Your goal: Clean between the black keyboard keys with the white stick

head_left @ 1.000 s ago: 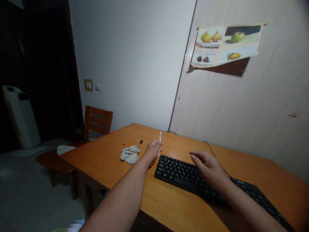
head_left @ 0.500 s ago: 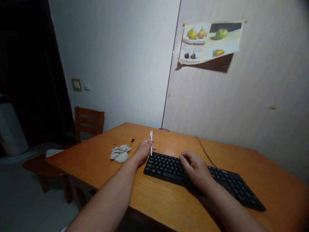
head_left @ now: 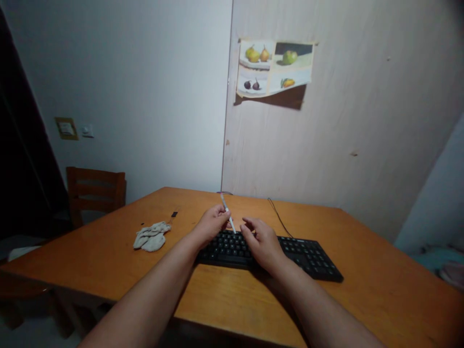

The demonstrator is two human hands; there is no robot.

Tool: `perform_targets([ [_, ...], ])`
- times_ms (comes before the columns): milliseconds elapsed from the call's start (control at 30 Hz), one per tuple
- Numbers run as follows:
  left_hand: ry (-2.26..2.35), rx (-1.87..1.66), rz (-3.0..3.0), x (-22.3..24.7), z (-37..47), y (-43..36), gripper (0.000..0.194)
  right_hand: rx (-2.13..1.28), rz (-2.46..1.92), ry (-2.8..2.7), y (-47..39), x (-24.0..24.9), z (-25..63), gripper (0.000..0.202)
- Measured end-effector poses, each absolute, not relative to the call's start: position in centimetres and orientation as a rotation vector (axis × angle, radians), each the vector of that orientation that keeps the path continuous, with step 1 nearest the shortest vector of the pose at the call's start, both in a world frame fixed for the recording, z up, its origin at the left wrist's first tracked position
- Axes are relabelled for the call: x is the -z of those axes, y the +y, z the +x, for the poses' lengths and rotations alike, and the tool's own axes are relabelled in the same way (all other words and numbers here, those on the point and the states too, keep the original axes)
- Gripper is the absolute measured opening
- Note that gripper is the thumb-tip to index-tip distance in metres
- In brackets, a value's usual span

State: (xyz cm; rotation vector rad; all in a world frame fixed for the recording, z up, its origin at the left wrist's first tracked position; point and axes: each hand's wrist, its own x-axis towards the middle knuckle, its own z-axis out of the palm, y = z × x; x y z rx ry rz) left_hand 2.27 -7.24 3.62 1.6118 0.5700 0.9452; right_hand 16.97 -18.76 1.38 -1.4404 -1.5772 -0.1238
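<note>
pinched between thumb and fingers, a slim white brush (head_left: 232,223) sits in the left hand (head_left: 212,224), gripped near its middle so that both ends stick out; the pinkish tip points up and away, and the plain end slants down to the back rows of the black keyboard (head_left: 226,251), though whether it touches the keys cannot be told. the right hand (head_left: 264,241) is over the keyboard's middle, fingers loosely curled with a narrow gap at the thumb and nothing visible in them; whether it rests on the keys is unclear.

the keyboard lies flat on the wooden table (head_left: 217,295), its long side roughly facing the person, probably so that both hands reach it comfortably. on the left a crumpled pale cloth (head_left: 152,237) lies clear of the left forearm, perhaps to leave the keyboard free, with a small black piece (head_left: 174,214) just beyond. a dark cord (head_left: 281,219) trails from behind the keyboard toward the back edge, out of the hands' way.

farther off, a wooden chair (head_left: 96,191) stands past the table's left side, and a sheet of fruit pictures (head_left: 273,67) hangs on the wall, its lower edge curling.
</note>
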Motion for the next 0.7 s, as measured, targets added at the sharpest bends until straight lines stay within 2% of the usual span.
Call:
perform_targets([
  [233,0.458,-0.978,1.554,-3.8,6.2,-10.2,0.028,0.101,-1.442,-1.512,-18.4,-1.8,18.2,0.025],
  [567,0.44,-0.922,1.7,-4.1,8.2,-10.0,0.032,0.207,-1.636,-1.387,-18.7,-4.3,20.6,0.021],
  [700,0.524,-1.09,1.848,-3.3,7.6,-8.5,0.032,0.277,-1.818,-1.275,-20.1,-5.8,24.4,0.021],
])
